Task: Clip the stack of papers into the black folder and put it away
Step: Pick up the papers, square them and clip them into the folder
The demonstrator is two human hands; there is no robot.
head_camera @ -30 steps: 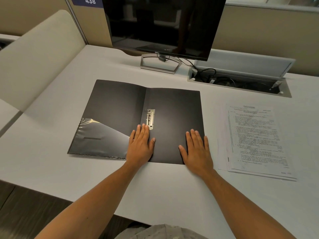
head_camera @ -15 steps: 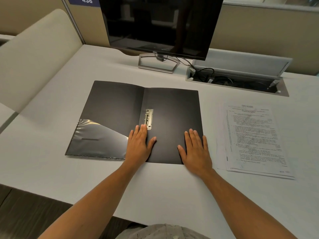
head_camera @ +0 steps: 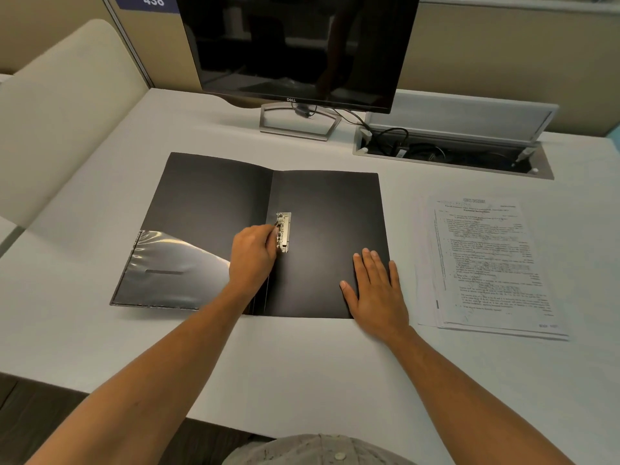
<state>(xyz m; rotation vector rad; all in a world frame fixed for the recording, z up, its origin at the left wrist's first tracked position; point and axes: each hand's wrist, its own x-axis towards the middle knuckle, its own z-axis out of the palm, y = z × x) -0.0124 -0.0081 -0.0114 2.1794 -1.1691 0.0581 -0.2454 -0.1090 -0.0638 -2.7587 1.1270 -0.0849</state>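
Here the black folder (head_camera: 322, 229) lies open under both hands (papers (head_camera: 489, 263) rightward).

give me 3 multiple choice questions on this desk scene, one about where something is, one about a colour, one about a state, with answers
1. Where does the stack of papers lie?
A. inside the folder
B. on the desk, right of the folder
C. under the monitor

2. What colour is the folder?
A. black
B. red
C. white

3. What is the left hand doing?
A. lying flat on the desk
B. holding the papers
C. fingering the metal clip

Answers:
1 B, the stack sits on the bare desk beside the folder's right edge.
2 A, both open leaves are black.
3 C, its fingertips are at the clip near the spine, while the right hand lies flat on the folder.
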